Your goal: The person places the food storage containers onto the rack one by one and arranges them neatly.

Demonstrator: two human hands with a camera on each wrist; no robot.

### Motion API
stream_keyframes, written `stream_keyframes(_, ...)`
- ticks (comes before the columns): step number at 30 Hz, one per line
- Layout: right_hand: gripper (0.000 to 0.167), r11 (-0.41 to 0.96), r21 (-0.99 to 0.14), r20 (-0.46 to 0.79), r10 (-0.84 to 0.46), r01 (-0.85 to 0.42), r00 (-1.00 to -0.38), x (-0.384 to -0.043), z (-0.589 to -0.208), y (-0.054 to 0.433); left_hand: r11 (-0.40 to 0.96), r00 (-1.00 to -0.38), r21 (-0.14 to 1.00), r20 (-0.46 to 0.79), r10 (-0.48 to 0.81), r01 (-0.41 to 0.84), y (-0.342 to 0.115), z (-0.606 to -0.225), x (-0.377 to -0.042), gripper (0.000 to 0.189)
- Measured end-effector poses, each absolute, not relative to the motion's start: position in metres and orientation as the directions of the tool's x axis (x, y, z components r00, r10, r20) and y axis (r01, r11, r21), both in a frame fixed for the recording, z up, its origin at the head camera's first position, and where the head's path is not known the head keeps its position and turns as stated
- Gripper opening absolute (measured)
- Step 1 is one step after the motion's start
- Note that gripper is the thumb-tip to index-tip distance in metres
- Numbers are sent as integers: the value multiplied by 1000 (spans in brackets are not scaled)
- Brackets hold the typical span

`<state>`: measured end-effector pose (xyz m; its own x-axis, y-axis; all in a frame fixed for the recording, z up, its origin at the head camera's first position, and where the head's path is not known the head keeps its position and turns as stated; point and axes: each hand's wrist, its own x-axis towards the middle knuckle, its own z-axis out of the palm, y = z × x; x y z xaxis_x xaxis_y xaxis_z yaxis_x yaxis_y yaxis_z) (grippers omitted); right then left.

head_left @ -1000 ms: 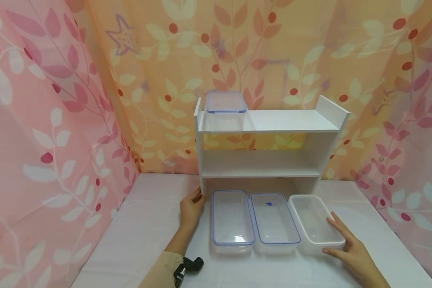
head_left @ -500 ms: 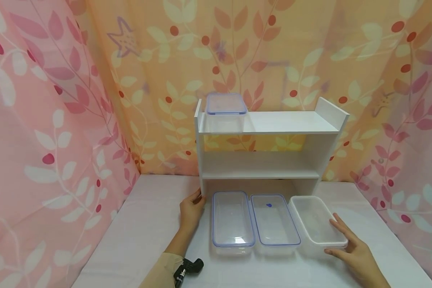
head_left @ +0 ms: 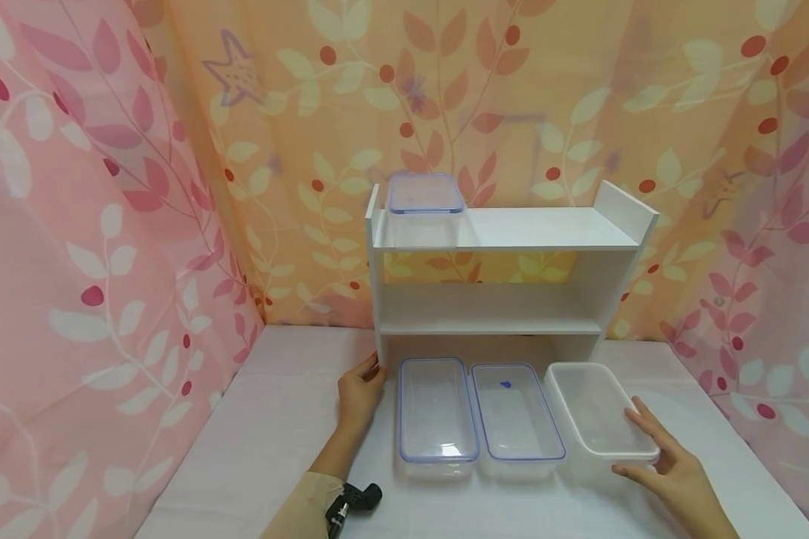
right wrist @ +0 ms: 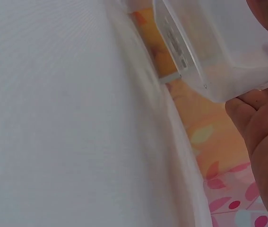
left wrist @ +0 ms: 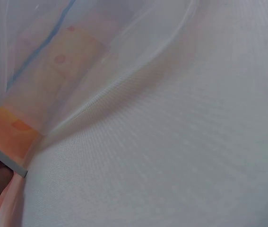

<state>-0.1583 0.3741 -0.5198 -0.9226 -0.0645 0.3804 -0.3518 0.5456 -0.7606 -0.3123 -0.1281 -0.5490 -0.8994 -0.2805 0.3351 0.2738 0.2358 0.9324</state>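
Near the table's right edge (head_left: 738, 453), the right hand (head_left: 670, 464) grips a white-rimmed container (head_left: 600, 415) by its near-right corner; the left hand (head_left: 360, 395) pinches the shelf (head_left: 488, 307) at lower left.

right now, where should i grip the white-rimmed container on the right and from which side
Probably best at the near right corner of the white-rimmed container, coming from the right, where the right hand holds it: two walls meet there to pinch across. The middle container stands close on its left, and the white shelf is beyond its far end.
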Motion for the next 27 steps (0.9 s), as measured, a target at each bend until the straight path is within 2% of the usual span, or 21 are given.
stream_keyframes(10,90,552,-755,400,-42,-355,-916,-151,-496,369,225,-903,937,326,-282,268,-128,-548,-312,39)
stream_keyframes(19,85,538,-805,318,40,-248,-947,-144,-470,369,223,-898,929,349,-268,295,-127,-548,-311,38)
stream_keyframes(27,84,546,-803,302,29,-238,-953,-138,-452,363,226,-902,934,333,-276,276,-129,-550,-314,38)
